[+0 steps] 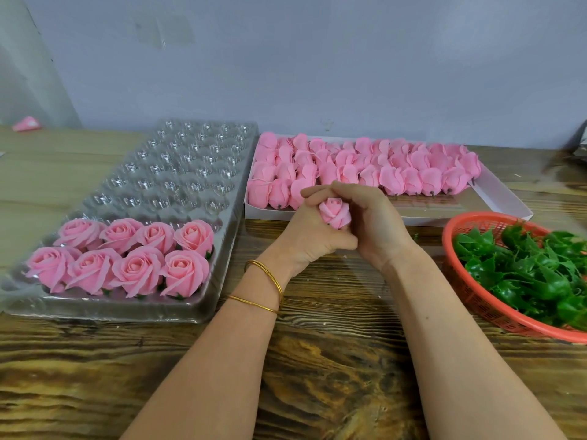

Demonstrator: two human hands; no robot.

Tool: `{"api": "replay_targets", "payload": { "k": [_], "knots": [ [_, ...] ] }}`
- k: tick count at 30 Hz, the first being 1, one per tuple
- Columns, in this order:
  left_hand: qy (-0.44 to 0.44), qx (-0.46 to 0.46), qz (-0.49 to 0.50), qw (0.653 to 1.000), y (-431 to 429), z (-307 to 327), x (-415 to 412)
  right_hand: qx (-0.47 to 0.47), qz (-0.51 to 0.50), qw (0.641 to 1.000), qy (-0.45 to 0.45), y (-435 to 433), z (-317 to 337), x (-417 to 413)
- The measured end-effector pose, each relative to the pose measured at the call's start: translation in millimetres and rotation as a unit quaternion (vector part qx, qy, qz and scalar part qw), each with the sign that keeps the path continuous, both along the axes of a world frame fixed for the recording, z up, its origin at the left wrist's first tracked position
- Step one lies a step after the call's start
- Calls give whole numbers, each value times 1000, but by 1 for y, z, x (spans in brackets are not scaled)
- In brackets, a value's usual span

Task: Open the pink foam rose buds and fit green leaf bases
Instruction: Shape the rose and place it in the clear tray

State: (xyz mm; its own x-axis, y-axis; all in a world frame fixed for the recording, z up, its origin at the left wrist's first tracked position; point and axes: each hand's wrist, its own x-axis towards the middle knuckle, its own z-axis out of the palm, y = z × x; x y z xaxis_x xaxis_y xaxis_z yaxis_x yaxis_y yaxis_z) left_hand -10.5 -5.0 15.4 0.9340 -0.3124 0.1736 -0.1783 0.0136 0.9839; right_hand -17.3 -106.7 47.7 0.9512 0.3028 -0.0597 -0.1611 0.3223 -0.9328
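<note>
While both hands meet above the middle of the desk (333, 360), I see one pink rose bud (334, 211) caught between them, lifted clear of the wood. The left hand (313, 230) has its grip curled against the bud's left side, with fingers reaching over the top. The right hand (371, 223) has its grip clamped round the bud's right side and underside. The bud's petals are partly loosened, and its base is hidden inside the hands, so I cannot tell whether a leaf base is fitted. Two thin gold bangles (270, 277) sit on the left wrist. To the left lies a clear plastic tray (127, 312) of round cups; eight opened roses (136, 268) fill its two nearest rows. Just behind the hands a shallow white box (495, 201) holds rows of closed pink buds (397, 173) lying on their sides. At the right edge a red mesh basket (470, 300) is heaped with green leaf bases (524, 268). A pink scrap (27, 123) lies far left by the wall.
</note>
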Motion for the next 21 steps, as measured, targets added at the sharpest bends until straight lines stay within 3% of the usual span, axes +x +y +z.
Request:
{"api": "replay_targets", "payload": {
  "k": [11,16,21],
  "knots": [
    [49,-29,-33,998,2,2,-1,-66,45,995,-60,-3,-7,2],
    [3,26,38,999,4,1,2,-150,-71,976,-144,-6,-12,7],
    [-60,155,134,977,2,-1,5,-186,-156,949,-200,-4,-11,5]
  ]
}}
